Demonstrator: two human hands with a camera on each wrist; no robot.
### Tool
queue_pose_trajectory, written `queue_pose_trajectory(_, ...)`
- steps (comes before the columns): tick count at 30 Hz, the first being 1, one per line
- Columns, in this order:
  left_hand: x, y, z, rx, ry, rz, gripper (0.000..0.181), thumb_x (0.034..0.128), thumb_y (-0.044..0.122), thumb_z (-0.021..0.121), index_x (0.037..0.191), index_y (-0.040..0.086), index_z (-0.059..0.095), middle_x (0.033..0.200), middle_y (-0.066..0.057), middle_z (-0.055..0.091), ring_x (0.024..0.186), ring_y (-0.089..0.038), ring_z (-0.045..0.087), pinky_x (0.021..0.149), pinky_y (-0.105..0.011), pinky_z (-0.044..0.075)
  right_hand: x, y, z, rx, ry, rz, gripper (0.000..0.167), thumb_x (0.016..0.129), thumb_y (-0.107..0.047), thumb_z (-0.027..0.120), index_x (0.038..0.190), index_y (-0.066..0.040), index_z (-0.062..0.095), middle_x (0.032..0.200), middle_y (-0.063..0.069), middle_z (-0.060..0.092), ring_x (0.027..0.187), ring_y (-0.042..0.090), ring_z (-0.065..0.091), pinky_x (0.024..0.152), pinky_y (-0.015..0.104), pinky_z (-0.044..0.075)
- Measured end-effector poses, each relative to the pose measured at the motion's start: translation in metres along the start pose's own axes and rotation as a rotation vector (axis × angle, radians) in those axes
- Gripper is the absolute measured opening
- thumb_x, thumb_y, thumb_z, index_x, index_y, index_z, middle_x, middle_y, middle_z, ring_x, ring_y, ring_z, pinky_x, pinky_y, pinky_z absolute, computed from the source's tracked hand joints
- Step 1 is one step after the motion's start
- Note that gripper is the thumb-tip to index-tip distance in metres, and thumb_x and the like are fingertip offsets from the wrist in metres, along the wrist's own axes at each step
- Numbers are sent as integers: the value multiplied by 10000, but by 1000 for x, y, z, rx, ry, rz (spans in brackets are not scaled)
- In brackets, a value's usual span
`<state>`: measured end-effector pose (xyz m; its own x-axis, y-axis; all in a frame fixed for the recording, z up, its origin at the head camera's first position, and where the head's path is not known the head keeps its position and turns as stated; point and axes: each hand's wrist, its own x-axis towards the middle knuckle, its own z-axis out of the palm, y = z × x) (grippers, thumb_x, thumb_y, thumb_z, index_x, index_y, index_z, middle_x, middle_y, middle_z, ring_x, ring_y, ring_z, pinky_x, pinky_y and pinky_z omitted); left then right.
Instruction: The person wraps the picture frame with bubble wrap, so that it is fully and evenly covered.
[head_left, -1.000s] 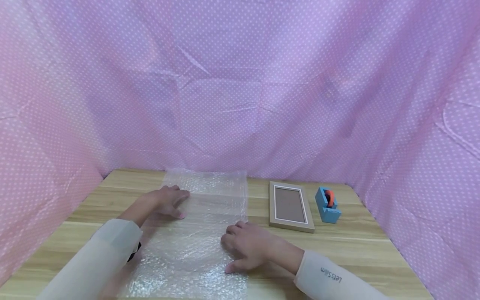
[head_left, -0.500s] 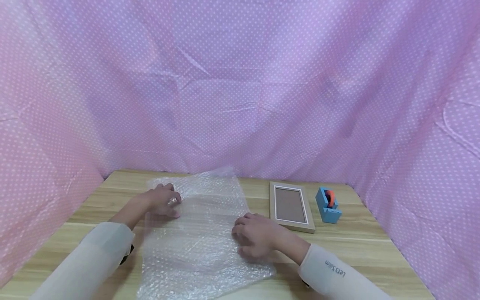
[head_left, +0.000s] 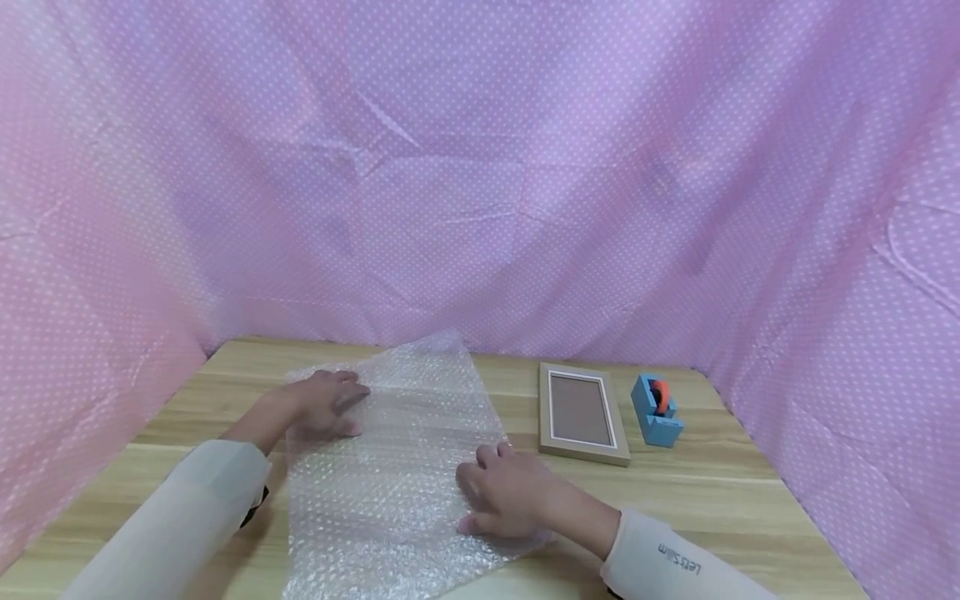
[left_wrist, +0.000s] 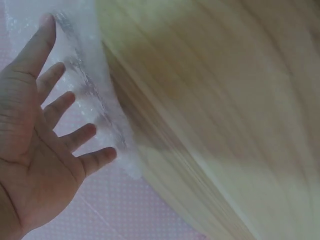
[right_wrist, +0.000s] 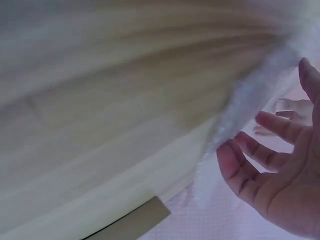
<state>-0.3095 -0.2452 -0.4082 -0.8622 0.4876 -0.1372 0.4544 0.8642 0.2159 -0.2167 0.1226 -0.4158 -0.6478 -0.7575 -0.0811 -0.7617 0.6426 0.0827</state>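
A clear sheet of bubble wrap (head_left: 390,483) lies on the wooden table, turned at an angle, its far corner pointing toward the back. On its left edge rests my left hand (head_left: 324,404), fingers and thumb spread; the left wrist view shows the fingertips of that hand (left_wrist: 40,140) touching the plastic. My right hand (head_left: 506,493) lies over the right edge of the sheet with bent, relaxed fingers. In the right wrist view, the fingertips of the right hand (right_wrist: 280,165) touch the edge of the wrap. Neither hand visibly pinches it.
Right of the wrap, a light wooden picture frame (head_left: 582,410) lies flat. Beside it stands a blue tape dispenser (head_left: 656,417) with an orange-cored roll. Pink polka-dot cloth (head_left: 480,208) hangs behind and along both sides of the table (head_left: 712,500).
The bubble wrap has turned, its far edge slanting and its near right corner swinging right. My left hand has shifted slightly left; my right hand went right, then partly back.
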Motion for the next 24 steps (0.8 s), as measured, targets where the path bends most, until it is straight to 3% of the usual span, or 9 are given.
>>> queue_pose_trajectory(3,-4,-2,0,5,-44,-21,792,890,567,729,1500,112,510,1552,-264,399,1357,-606,356,984,-802,373,0,1,0,-13,-13,19,671,896,-729,589,1370,-255,557,1133,18,583,921,182,549,686,281,520)
queue_pose_trajectory(6,-8,-6,-1,4,-18,-10,769,855,557,773,1456,126,560,1479,-253,476,1300,-594,416,951,-775,424,1,5,-1,-49,-21,15,683,903,-683,625,1412,-235,545,1198,48,595,975,223,576,740,304,547)
queue_pose_trajectory(9,-11,-9,-4,-12,4,-9,710,795,516,842,1373,164,627,1366,-208,552,1230,-522,481,910,-711,484,1,11,-3,-66,-37,20,679,906,-626,650,1442,-226,533,1267,63,593,1024,251,591,740,322,566)
queue_pose_trajectory(13,-17,-11,-7,-40,-11,-27,591,730,464,904,1221,222,681,1190,-113,577,1110,-386,508,827,-591,531,4,17,-4,-20,-61,44,667,901,-520,665,1484,-237,506,1382,63,566,1118,284,597,798,391,586)
queue_pose_trajectory(19,-21,-17,-4,-58,16,19,396,700,416,929,950,224,690,1047,-23,554,997,-276,494,844,-496,511,12,22,-1,41,-102,65,696,878,-391,670,1527,-245,464,1475,57,517,1204,295,568,864,440,577)
queue_pose_trajectory(24,-21,-17,-4,-90,8,20,397,689,363,941,910,202,654,1039,-6,555,1004,-281,529,876,-528,512,13,26,1,69,-102,67,715,870,-389,675,1536,-255,452,1497,49,497,1215,291,551,847,429,575)
